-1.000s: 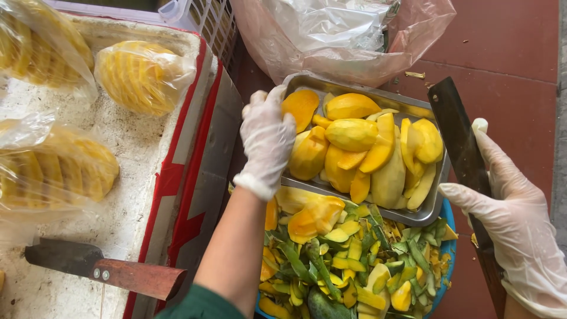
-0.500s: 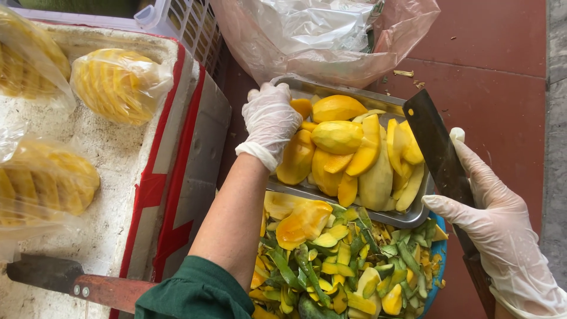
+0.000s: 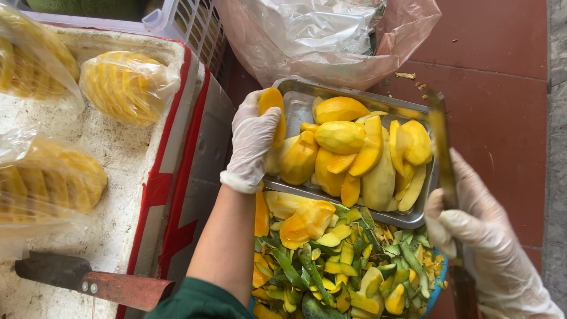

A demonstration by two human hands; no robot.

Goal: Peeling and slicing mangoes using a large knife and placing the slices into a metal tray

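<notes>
Foam box [image 3: 118, 159], white with red tape along its edge, fills the left of the frame; bagged cut pineapples [image 3: 127, 85] lie on its lid, and a spare cleaver with a reddish handle [image 3: 94, 283] rests at the lower left. Clear plastic bags [image 3: 319, 35] bulge at the top centre above the red tiled floor [image 3: 502, 71]. Centre frame sits a metal tray [image 3: 295, 100] heaped with peeled mangoes [image 3: 348, 147], its lower edge overlapping a blue basin [image 3: 440, 277] full of green and yellow peelings [image 3: 331, 266]. The left hand [image 3: 253, 139], gloved in thin white plastic, is curled around a peeled mango half [image 3: 273, 109], holding it upright at the tray's upper left corner. The right hand [image 3: 487, 248], gloved too, is closed around the handle of a cleaver [image 3: 440, 147] at the right side of the frame, the blade edge-on and pointing up past the tray's right rim.
</notes>
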